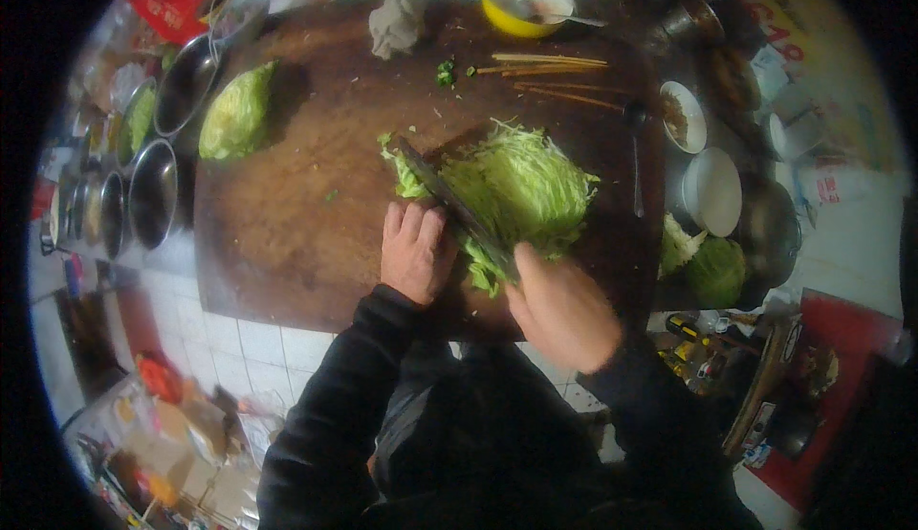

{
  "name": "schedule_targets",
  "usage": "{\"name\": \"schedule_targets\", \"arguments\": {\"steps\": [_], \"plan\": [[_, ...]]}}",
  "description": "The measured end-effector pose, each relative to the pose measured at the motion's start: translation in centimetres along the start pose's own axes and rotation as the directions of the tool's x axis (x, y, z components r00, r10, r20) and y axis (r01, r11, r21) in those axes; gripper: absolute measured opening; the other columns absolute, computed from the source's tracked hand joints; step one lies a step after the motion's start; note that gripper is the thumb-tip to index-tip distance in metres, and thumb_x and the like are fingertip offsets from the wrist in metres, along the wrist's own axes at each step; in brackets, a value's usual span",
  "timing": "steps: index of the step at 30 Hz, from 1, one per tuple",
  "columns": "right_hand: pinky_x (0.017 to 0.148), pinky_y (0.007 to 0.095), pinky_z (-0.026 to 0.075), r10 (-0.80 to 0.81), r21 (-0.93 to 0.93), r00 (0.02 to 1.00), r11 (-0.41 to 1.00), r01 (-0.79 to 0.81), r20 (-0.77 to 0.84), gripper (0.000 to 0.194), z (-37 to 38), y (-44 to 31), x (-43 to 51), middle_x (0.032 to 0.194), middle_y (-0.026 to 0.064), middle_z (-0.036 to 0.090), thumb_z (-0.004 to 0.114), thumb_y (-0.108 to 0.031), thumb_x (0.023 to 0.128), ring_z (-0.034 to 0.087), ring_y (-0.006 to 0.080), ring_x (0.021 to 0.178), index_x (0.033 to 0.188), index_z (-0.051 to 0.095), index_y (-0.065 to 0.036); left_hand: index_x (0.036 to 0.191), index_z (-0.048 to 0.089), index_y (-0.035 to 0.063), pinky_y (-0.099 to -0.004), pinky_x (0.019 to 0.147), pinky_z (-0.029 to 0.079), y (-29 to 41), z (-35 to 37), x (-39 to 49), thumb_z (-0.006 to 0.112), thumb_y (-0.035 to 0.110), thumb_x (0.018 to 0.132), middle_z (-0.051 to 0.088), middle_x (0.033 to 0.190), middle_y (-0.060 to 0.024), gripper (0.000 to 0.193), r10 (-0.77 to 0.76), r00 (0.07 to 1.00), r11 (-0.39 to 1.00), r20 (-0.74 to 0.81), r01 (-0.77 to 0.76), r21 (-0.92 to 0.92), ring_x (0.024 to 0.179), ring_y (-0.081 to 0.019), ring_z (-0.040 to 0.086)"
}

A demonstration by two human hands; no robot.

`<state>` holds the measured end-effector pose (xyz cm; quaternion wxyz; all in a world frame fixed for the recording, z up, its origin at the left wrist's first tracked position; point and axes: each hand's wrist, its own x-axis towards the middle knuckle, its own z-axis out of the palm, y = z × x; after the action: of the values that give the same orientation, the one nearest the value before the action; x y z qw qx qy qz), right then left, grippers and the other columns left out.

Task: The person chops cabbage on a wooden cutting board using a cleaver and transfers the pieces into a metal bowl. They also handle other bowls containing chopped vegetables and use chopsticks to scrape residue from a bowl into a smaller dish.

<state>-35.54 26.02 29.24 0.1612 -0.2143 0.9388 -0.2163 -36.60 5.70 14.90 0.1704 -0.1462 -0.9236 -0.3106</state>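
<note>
My right hand (566, 311), slightly blurred, is closed around the handle of a kitchen knife. The dark knife blade (459, 206) slants up and left across the wooden board (301, 243). Against the blade's left side, my left hand (418, 251) rests with curled fingers on a narrow piece of cabbage (405, 175). Most of that piece's lower part is hidden by the hand and blade. To the right of the blade lies a heap of finely shredded cabbage (531, 178). A larger cabbage wedge (238, 112) sits at the board's far left.
Chopsticks (552, 67), a metal spoon (637, 164), a crumpled cloth (396, 24) and a yellow bowl (527, 2) lie on the board's far and right parts. Metal bowls (154, 193) line the left. White bowls (711, 191) and cabbage leaves (717, 270) stand off the right edge.
</note>
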Motion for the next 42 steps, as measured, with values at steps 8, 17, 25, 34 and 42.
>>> {"name": "schedule_targets", "arguments": {"steps": [8,17,25,34,42], "plan": [[0.064,0.0543,0.051,0.097,0.134,0.992,0.987,-0.086,-0.085,0.024,1.6,0.7,0.8,0.073,0.0212,0.064,0.061,-0.02,0.098,0.065,0.046,0.07,0.104,0.047,-0.002,0.106,0.061,0.0035,-0.0452,0.087,0.047,0.2,-0.3,0.3,0.072,0.002,0.074,0.061,0.108,-0.0145,0.034,0.014,0.999,1.0,-0.029,-0.014,0.001,0.098,-0.0378,0.054],[0.066,0.0589,0.049,0.134,0.08,0.985,0.986,-0.143,0.106,0.028,0.0,-0.9,0.7,0.083,0.0262,0.066,0.064,-0.019,0.096,0.065,0.0497,0.077,0.112,0.049,-0.001,0.105,0.061,0.003,-0.0457,0.085,0.047,-0.2,-0.3,0.1,0.071,0.001,0.072,0.06,0.105,-0.0152,0.035,0.014,1.0,1.0,0.015,-0.014,-0.004,0.094,-0.0388,0.053],[0.063,0.0515,0.052,0.213,0.2,0.969,0.962,-0.186,-0.125,0.026,3.3,0.7,0.8,0.075,0.022,0.066,0.062,-0.018,0.098,0.067,0.0427,0.072,0.109,0.048,0.0,0.11,0.062,0.0018,-0.0456,0.089,0.048,0.0,-0.8,0.1,0.068,-0.003,0.072,0.062,0.11,-0.0149,0.038,0.02,1.0,0.999,0.006,-0.02,-0.035,0.1,-0.0389,0.055],[0.066,0.0559,0.049,0.054,0.125,0.996,0.99,-0.063,0.078,0.021,-3.1,-0.7,-1.5,0.076,0.0254,0.065,0.062,-0.015,0.097,0.065,0.046,0.074,0.102,0.047,-0.001,0.112,0.061,0.0016,-0.0472,0.092,0.047,-0.5,-0.7,-0.3,0.07,-0.001,0.072,0.061,0.116,-0.0166,0.041,0.067,0.997,0.998,0.042,-0.068,0.01,0.105,-0.0402,0.054],[0.067,0.0567,0.049,0.11,0.115,0.992,0.986,-0.117,0.064,0.025,1.3,-0.4,0.4,0.08,0.0239,0.066,0.063,-0.018,0.096,0.065,0.0463,0.077,0.109,0.05,0.0,0.11,0.06,0.002,-0.0476,0.091,0.047,-0.1,-1.1,0.0,0.071,0.001,0.072,0.061,0.112,-0.0156,0.04,0.004,0.998,1.0,0.068,-0.002,-0.028,0.101,-0.0397,0.054]]}}
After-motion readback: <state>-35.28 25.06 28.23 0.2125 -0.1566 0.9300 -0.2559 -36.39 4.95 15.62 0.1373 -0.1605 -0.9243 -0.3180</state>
